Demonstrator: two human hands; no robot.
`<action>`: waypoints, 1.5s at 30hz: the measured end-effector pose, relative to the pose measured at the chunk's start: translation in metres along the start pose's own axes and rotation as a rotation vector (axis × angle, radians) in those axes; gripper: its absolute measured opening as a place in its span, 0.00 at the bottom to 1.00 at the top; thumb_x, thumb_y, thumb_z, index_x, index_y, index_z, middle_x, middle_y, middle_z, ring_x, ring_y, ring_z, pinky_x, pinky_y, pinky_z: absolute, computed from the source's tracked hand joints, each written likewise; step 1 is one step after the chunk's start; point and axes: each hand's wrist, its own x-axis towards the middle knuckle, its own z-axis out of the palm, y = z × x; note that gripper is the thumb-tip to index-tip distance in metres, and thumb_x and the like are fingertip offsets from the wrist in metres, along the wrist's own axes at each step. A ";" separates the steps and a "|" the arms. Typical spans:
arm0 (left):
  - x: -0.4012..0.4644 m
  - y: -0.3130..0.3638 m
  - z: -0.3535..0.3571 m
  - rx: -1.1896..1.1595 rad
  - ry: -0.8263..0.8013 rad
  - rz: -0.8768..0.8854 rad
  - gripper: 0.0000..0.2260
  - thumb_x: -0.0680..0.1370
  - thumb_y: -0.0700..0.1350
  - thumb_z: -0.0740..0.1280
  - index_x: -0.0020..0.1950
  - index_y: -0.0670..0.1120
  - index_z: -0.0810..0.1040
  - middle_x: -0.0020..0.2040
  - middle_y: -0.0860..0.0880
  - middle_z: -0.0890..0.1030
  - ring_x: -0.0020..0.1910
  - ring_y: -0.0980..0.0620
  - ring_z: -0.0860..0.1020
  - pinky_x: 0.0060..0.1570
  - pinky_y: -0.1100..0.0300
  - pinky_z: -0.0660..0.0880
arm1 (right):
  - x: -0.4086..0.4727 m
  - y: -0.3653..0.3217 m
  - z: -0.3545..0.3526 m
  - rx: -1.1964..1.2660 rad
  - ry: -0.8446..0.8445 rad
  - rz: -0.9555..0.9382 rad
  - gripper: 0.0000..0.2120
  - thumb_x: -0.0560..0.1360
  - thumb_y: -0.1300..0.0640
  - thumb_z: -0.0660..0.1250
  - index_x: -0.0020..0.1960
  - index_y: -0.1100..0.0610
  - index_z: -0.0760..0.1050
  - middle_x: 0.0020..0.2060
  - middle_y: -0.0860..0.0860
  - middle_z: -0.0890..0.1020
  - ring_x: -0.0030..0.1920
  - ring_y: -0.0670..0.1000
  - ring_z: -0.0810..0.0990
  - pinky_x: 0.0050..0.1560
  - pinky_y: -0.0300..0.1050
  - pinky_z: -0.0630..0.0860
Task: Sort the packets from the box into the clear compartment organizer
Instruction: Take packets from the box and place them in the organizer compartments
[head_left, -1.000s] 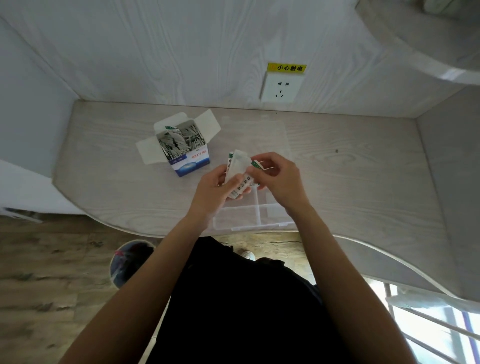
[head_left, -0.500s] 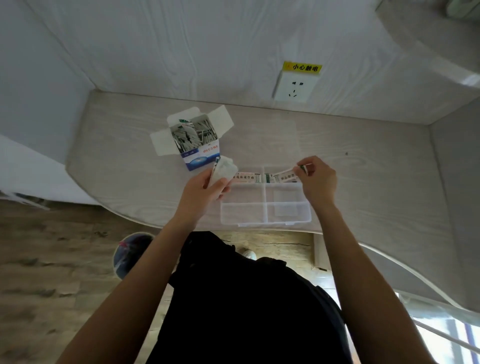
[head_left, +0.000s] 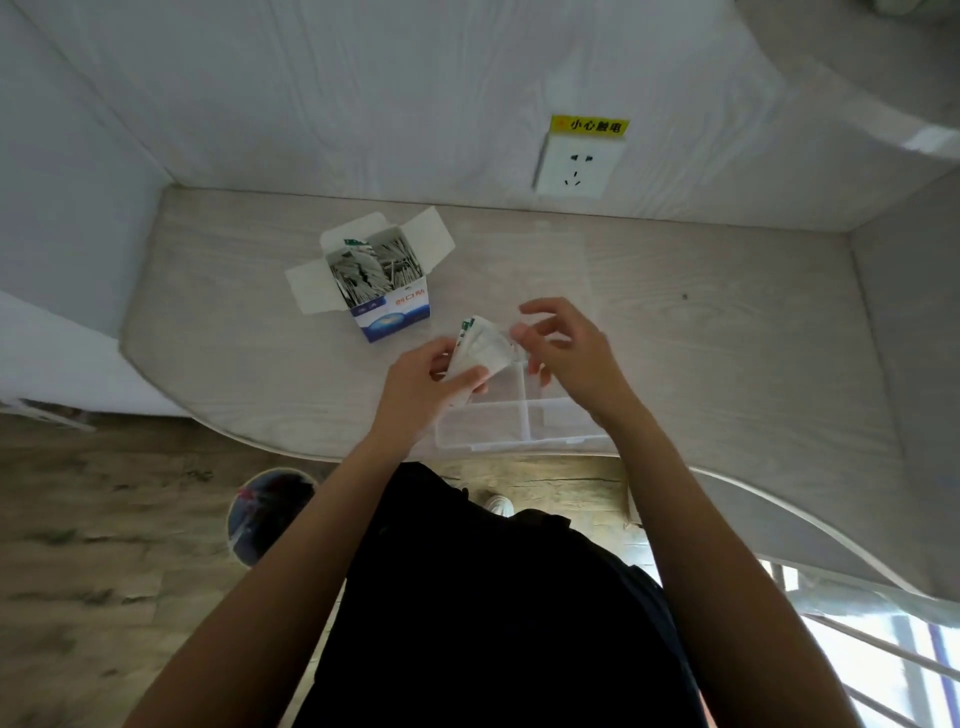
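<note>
An open blue-and-white box (head_left: 384, 291) full of thin packets stands on the pale wooden table. To its right, near the front edge, lies the clear compartment organizer (head_left: 519, 441); its near compartments look bare and its far ones are hidden by my hands. My left hand (head_left: 426, 384) grips a small stack of white packets (head_left: 480, 348) above the organizer's left side. Just right of the stack, my right hand (head_left: 566, 353) hovers with loosely spread fingers, its fingertips close to the stack's top edge and nothing visible in them.
A wall socket (head_left: 576, 166) with a yellow label sits on the back wall. Side walls close in the table at left and right. On the floor at the lower left stands a round bin (head_left: 270, 514). The table's front edge curves.
My right hand let go of the packet it laid in the organizer's far compartment and came back left to the stack. My left hand moved right, over the organizer, with the stack.
</note>
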 end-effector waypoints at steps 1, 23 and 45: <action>0.000 0.002 0.004 -0.004 -0.017 -0.002 0.09 0.71 0.39 0.73 0.47 0.51 0.78 0.40 0.49 0.84 0.37 0.53 0.83 0.39 0.62 0.79 | -0.004 -0.005 0.004 0.095 -0.077 0.039 0.14 0.73 0.55 0.70 0.57 0.55 0.74 0.43 0.52 0.80 0.32 0.46 0.79 0.33 0.38 0.76; 0.012 0.014 0.017 -0.113 -0.039 -0.065 0.06 0.75 0.39 0.68 0.49 0.49 0.80 0.44 0.51 0.84 0.41 0.56 0.83 0.41 0.61 0.80 | -0.011 0.011 -0.005 0.309 0.084 0.044 0.09 0.72 0.65 0.70 0.52 0.60 0.77 0.43 0.57 0.82 0.25 0.46 0.76 0.27 0.38 0.75; 0.032 0.001 -0.016 0.341 0.050 0.043 0.07 0.79 0.43 0.61 0.51 0.51 0.78 0.40 0.54 0.78 0.37 0.59 0.75 0.36 0.67 0.69 | 0.037 0.045 -0.042 -0.473 0.039 -0.120 0.06 0.75 0.62 0.67 0.50 0.56 0.80 0.48 0.51 0.83 0.47 0.48 0.80 0.47 0.37 0.76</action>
